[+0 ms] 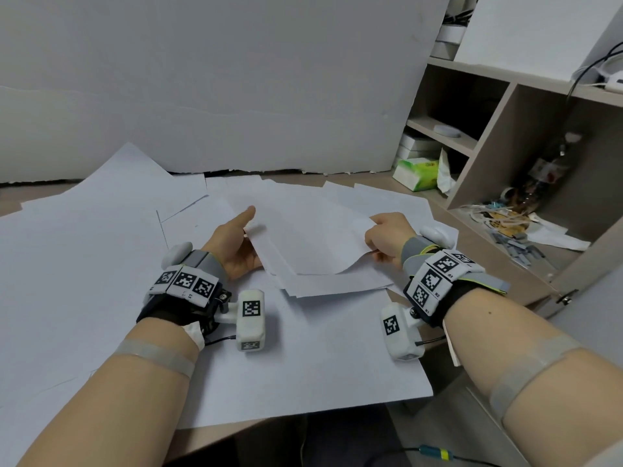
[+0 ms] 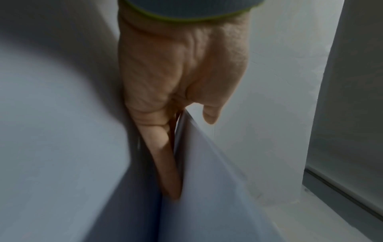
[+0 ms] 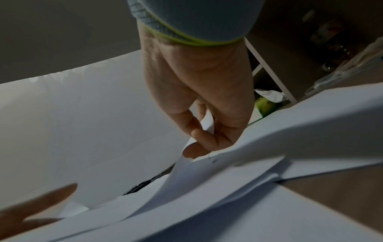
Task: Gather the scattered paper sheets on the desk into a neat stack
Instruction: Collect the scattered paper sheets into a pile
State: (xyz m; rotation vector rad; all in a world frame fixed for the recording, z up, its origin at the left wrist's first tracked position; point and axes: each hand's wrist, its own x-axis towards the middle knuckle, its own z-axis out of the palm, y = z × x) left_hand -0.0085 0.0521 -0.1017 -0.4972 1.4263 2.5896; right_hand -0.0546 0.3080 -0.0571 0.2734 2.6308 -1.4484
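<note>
A bundle of white paper sheets [image 1: 313,237] is held just above the middle of the desk, between both hands. My left hand [image 1: 236,247] takes its left edge, thumb lying on top and fingers [image 2: 165,160] straight underneath. My right hand [image 1: 387,235] pinches the right edge, where the top sheet [image 3: 186,180] bows upward. Both hands carry wrist trackers with black-and-white markers. More loose sheets lie flat around the bundle: a large spread at the left [image 1: 84,247], some in front [image 1: 303,348] and some behind at the right [image 1: 387,197].
A white foam board [image 1: 219,96] stands along the back of the desk. At the right is a beige shelf unit [image 1: 488,136] holding a green tissue pack [image 1: 416,173], a bottle [image 1: 546,170] and small clutter. The desk's front edge [image 1: 236,433] is near my forearms.
</note>
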